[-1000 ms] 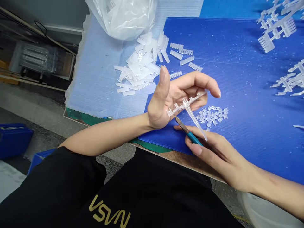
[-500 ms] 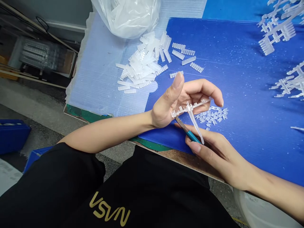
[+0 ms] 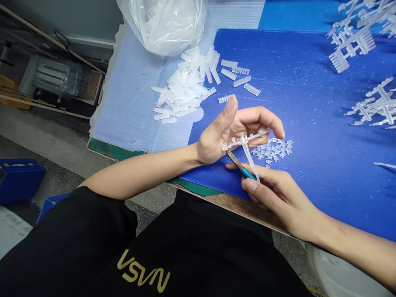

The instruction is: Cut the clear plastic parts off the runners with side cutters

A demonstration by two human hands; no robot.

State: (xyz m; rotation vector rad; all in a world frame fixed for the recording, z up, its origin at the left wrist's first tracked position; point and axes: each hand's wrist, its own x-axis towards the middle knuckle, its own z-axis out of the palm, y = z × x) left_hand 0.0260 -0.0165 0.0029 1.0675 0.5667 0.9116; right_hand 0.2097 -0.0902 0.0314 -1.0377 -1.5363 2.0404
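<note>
My left hand is palm up with its thumb raised and fingers curled. It holds a clear plastic sprue lying across the palm and fingers, its long stem slanting down toward my right hand. That hand is wrapped around cutting nippers with a teal handle. The nippers' dark jaws point up at the sprue's left end, close under it; whether they touch it I cannot tell. Just beyond the sprue lies a small heap of tiny notched clear pieces on the blue sheet.
A pile of frosted comb-like strips lies at the left, below a clear plastic bag. More sprues rest at the far right, with another cluster nearer. The table's front edge runs past my lap.
The view has shifted slightly, so the table things sit a little differently in frame. Both hands keep nearly the same pose, with the sprue and nippers still held.
</note>
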